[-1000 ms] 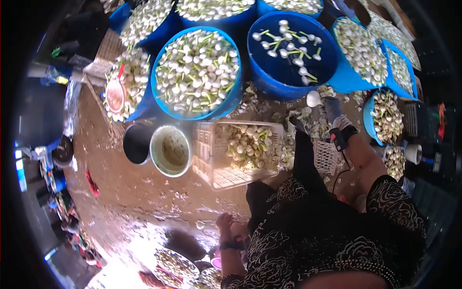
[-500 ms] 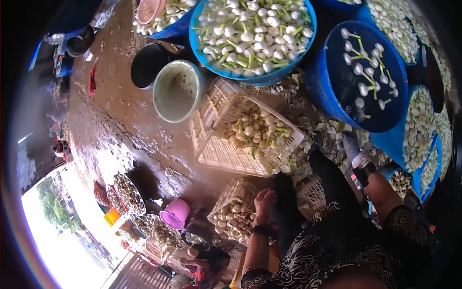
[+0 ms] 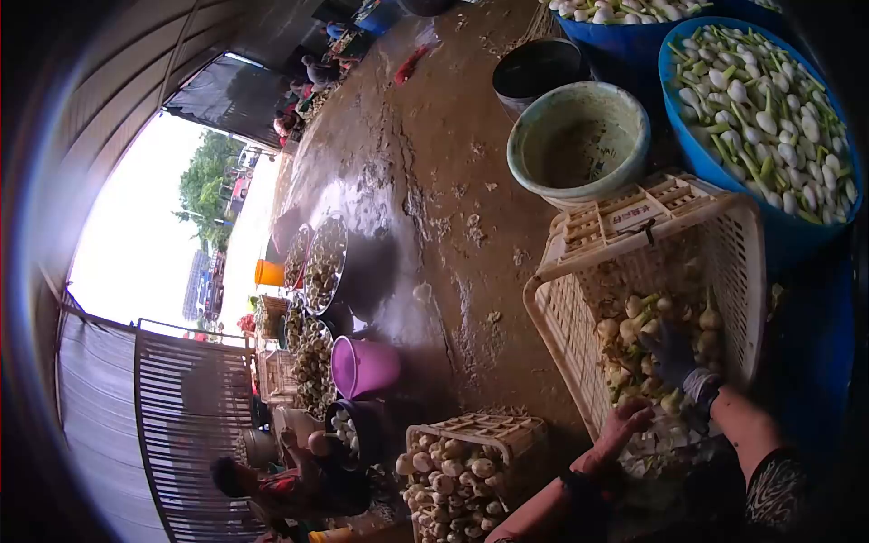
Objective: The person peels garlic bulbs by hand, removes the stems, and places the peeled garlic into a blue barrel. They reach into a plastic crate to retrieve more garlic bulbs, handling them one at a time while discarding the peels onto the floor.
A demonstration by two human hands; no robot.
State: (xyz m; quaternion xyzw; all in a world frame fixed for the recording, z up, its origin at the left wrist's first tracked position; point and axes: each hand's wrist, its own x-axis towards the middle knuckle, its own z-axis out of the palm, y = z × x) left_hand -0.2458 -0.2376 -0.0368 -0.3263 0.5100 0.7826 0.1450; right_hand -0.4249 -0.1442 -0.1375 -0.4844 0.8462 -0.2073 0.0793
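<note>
My right hand (image 3: 672, 355), in a grey glove, reaches into a slatted plastic crate (image 3: 572, 335) among garlic bulbs (image 3: 634, 328) with short green stems. Its fingers are blurred against the bulbs, so I cannot tell whether they hold one. My left hand (image 3: 626, 422), bare, is held out by the crate's near end, just below the bulbs. Its fingers stretch toward the right hand with nothing visible in them. Dark bands circle the left wrist.
Another crate (image 3: 520, 434) full of bulbs stands at lower left. Beyond my crate are a pale green tub (image 3: 625, 109), a black bucket (image 3: 534, 68) and a blue tub (image 3: 692, 136) of trimmed garlic. A pink bucket (image 3: 367, 366) and a seated person (image 3: 290, 480) are further left, on wet, muddy floor (image 3: 434, 226).
The view has swung left. My right hand has moved from beside the blue tubs into the crate, and my left hand from the smaller bulb-filled crate to the larger crate's near end.
</note>
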